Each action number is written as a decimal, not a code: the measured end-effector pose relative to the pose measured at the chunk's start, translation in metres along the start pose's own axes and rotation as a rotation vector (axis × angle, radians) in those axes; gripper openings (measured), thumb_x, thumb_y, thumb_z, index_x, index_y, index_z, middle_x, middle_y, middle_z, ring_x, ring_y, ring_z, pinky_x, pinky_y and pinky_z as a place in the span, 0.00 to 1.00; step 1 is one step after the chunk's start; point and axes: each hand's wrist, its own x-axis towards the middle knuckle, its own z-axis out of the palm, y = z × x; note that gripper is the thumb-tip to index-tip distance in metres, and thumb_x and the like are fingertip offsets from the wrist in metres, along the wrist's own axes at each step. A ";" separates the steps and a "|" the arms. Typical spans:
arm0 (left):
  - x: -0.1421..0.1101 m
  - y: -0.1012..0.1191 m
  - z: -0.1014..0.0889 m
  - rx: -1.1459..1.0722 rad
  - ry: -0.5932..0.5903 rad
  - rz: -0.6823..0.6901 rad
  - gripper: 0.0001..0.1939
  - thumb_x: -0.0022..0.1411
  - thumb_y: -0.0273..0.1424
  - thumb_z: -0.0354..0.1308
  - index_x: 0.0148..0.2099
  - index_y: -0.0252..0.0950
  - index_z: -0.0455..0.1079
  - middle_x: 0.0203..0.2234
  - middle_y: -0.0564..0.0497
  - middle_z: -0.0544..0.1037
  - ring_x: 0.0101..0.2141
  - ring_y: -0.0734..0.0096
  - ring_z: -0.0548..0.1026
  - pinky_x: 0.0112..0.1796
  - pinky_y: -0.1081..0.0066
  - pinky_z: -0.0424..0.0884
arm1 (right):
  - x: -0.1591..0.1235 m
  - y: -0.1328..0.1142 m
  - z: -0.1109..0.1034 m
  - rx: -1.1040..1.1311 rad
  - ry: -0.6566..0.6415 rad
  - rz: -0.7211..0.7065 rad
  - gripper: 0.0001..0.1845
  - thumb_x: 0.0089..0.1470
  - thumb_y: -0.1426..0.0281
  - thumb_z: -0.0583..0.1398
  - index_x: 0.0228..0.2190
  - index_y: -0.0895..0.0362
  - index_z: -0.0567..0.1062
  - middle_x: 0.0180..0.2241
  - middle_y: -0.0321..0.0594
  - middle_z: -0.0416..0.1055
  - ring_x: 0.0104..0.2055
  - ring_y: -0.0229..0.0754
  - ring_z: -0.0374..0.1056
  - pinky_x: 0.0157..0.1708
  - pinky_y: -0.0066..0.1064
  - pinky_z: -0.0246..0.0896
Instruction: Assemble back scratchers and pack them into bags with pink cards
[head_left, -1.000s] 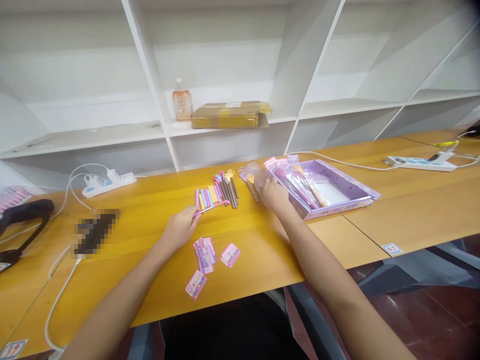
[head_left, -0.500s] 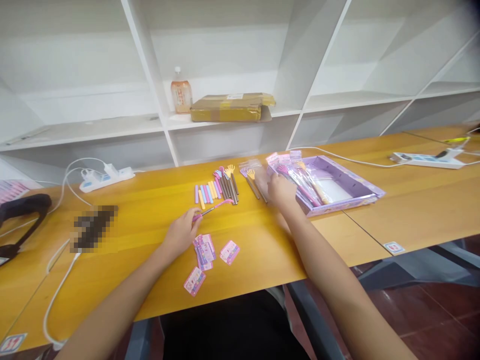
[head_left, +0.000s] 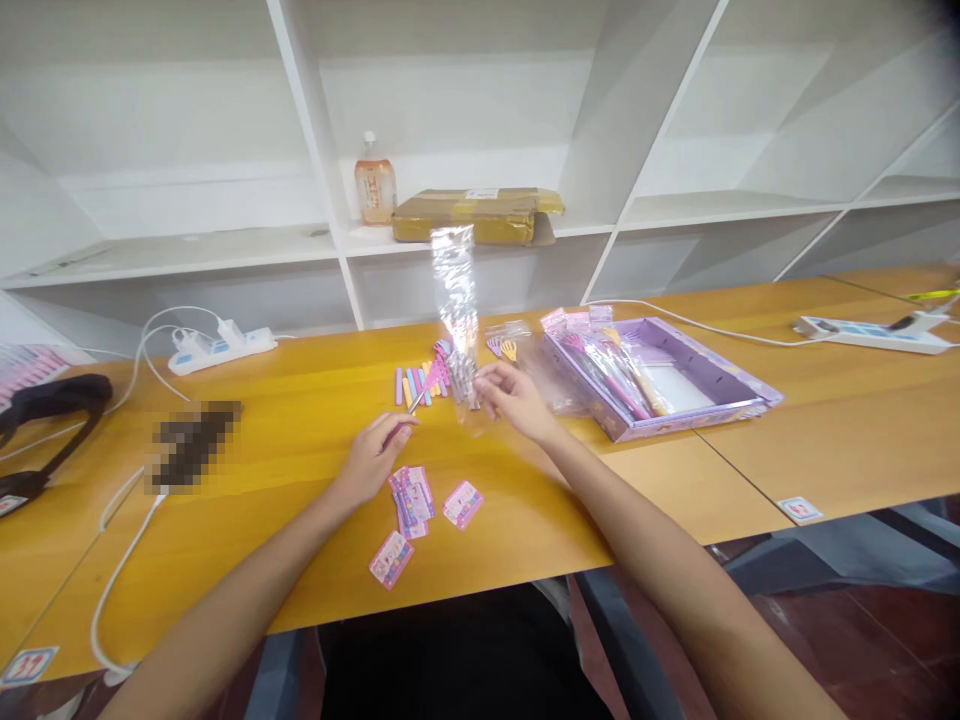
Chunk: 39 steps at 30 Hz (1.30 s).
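White shelves stand behind the yellow table (head_left: 300, 470), with a bottle (head_left: 374, 188) and a brown parcel (head_left: 477, 214) on one shelf. My left hand (head_left: 373, 462) pinches a thin pink stick (head_left: 424, 385) above the table. My right hand (head_left: 514, 398) grips a clear plastic sleeve (head_left: 455, 300), held upright above the row of sticks (head_left: 414, 385). Pink cards (head_left: 411, 497) lie just beside my left hand; the purple tray (head_left: 731, 375) sits to my right

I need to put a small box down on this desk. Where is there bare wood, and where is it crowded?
Bare wood lies between the blurred object and the left hand, and right of the purple tray toward the far power strip. It is crowded around the coloured sticks, the clear bag in the right hand, and the pink cards.
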 end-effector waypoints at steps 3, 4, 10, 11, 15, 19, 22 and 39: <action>-0.003 0.001 0.006 -0.166 -0.045 -0.027 0.21 0.74 0.49 0.52 0.54 0.40 0.77 0.39 0.48 0.80 0.37 0.62 0.76 0.41 0.65 0.72 | -0.019 0.000 0.037 0.115 -0.216 0.109 0.21 0.59 0.51 0.68 0.39 0.54 0.70 0.25 0.30 0.74 0.18 0.33 0.65 0.17 0.24 0.59; -0.004 0.001 0.008 -0.198 -0.052 -0.032 0.21 0.73 0.49 0.55 0.54 0.39 0.77 0.39 0.48 0.80 0.38 0.62 0.76 0.41 0.65 0.72 | -0.024 0.001 0.047 0.139 -0.276 0.136 0.22 0.59 0.51 0.68 0.39 0.54 0.70 0.23 0.28 0.73 0.17 0.33 0.66 0.17 0.24 0.61; -0.008 0.006 0.016 -0.241 -0.074 -0.083 0.19 0.69 0.48 0.60 0.39 0.36 0.75 0.33 0.49 0.77 0.35 0.64 0.73 0.39 0.66 0.70 | -0.031 0.011 0.066 0.265 -0.318 0.217 0.25 0.63 0.45 0.62 0.37 0.54 0.67 0.25 0.30 0.73 0.18 0.36 0.69 0.14 0.25 0.60; -0.009 0.008 0.016 -0.242 -0.099 -0.081 0.19 0.69 0.48 0.61 0.38 0.36 0.75 0.33 0.49 0.77 0.35 0.64 0.73 0.39 0.66 0.70 | -0.029 0.013 0.064 0.276 -0.282 0.205 0.26 0.61 0.45 0.64 0.38 0.54 0.68 0.26 0.29 0.72 0.18 0.35 0.69 0.14 0.25 0.61; -0.010 0.015 0.018 -0.244 -0.201 -0.033 0.17 0.68 0.46 0.62 0.36 0.36 0.75 0.40 0.46 0.78 0.41 0.61 0.76 0.45 0.62 0.72 | -0.021 0.019 0.061 0.218 -0.331 0.134 0.26 0.56 0.47 0.69 0.39 0.56 0.74 0.27 0.31 0.72 0.25 0.35 0.68 0.28 0.28 0.69; -0.008 0.013 0.018 -0.317 -0.102 -0.038 0.17 0.65 0.45 0.65 0.33 0.36 0.74 0.47 0.43 0.79 0.49 0.57 0.77 0.53 0.60 0.71 | -0.018 0.017 0.058 0.170 -0.115 0.055 0.26 0.58 0.45 0.66 0.38 0.56 0.76 0.36 0.38 0.75 0.38 0.40 0.72 0.44 0.33 0.72; -0.003 0.006 0.014 -0.468 0.037 -0.127 0.17 0.64 0.46 0.67 0.37 0.36 0.76 0.46 0.44 0.81 0.48 0.58 0.78 0.52 0.61 0.72 | -0.017 0.009 0.049 0.226 0.114 0.002 0.25 0.64 0.43 0.60 0.39 0.52 0.69 0.37 0.38 0.74 0.37 0.40 0.71 0.42 0.34 0.72; 0.012 -0.003 -0.008 -0.986 0.589 -0.256 0.22 0.54 0.45 0.77 0.37 0.34 0.75 0.34 0.52 0.80 0.33 0.76 0.77 0.35 0.77 0.74 | -0.032 0.003 0.049 -0.855 -0.302 -0.269 0.20 0.77 0.62 0.49 0.38 0.56 0.74 0.37 0.42 0.70 0.37 0.42 0.66 0.40 0.33 0.59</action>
